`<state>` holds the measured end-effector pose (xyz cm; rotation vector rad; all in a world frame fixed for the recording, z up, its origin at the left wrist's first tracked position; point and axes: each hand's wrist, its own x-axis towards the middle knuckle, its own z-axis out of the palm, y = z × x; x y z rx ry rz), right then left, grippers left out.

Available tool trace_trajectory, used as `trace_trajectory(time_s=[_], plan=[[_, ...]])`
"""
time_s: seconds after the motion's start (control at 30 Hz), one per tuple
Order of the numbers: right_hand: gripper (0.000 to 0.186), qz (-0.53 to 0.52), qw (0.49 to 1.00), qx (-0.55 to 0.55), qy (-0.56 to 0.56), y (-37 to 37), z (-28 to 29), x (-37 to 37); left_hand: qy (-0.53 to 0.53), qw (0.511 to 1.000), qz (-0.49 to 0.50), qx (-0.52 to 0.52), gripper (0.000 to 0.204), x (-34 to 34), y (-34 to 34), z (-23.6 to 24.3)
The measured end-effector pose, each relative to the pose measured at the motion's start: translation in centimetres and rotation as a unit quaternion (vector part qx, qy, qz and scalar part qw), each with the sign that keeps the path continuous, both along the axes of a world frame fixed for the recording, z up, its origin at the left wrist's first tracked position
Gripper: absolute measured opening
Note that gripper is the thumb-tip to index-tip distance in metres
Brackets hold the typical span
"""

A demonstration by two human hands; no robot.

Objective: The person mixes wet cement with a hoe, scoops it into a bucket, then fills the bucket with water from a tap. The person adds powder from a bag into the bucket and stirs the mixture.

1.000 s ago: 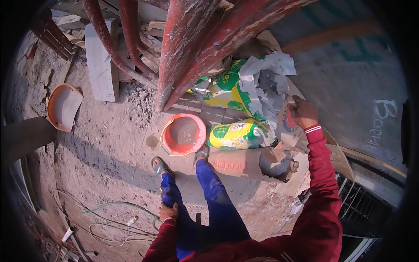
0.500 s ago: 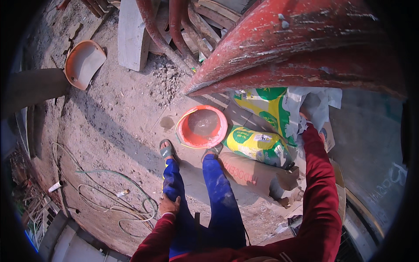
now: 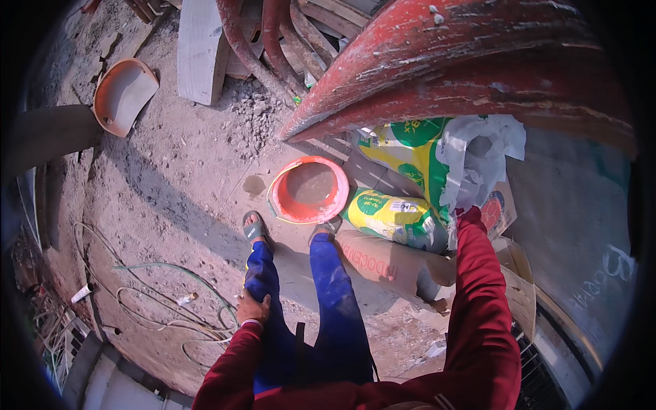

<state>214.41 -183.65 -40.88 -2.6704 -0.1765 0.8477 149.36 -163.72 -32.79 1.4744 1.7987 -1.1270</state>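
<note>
My left hand [image 3: 252, 307] rests on my left leg just below the knee, fingers laid along the blue trousers and holding nothing. My right arm, in a dark red sleeve [image 3: 478, 273], reaches out to a green-and-yellow bag [image 3: 410, 154] whose torn white mouth [image 3: 486, 150] hangs loose. My right hand is at the near edge of that torn mouth; its fingers are hidden. A second green-and-yellow bag [image 3: 393, 215] lies nearer to me. By my feet stands an orange bucket [image 3: 339, 195] with grey material in it.
A large red ridged shape [image 3: 444, 68] overhangs the bags. A brown paper sack [image 3: 369, 263] lies by my right foot. An orange scoop-shaped container [image 3: 123, 96] sits at far left, near a pale block [image 3: 199, 51]. Hoses [image 3: 164, 307] coil on the ground at left.
My right hand has drawn back toward me from inside the torn bag mouth to its near edge. My left hand stays on my leg. The whole view has shifted slightly.
</note>
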Motion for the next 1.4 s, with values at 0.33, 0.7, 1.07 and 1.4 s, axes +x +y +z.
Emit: trace_trajectory(time_s=[0.33,0.7,1.07,1.4], plan=[[0.025,-0.158,0.93,0.282,0.178,2.4,6.6,0.4,-0.027,0.999,-0.043,0.002,0.084,0.0,1.0,0.0],[0.025,-0.225,0.927,0.233,0.188,3.9,24.6,-6.2,-0.028,0.998,-0.053,-0.003,0.085,-1.3,1.6,0.2],[0.023,-0.218,0.911,0.281,0.207,5.9,29.0,-16.6,-0.048,0.997,-0.045,-0.028,0.083,-3.9,2.6,-0.1],[0.033,-0.142,0.906,0.242,0.317,10.1,10.6,-30.1,-0.038,0.998,-0.008,-0.049,0.085,-5.8,2.1,0.7]])
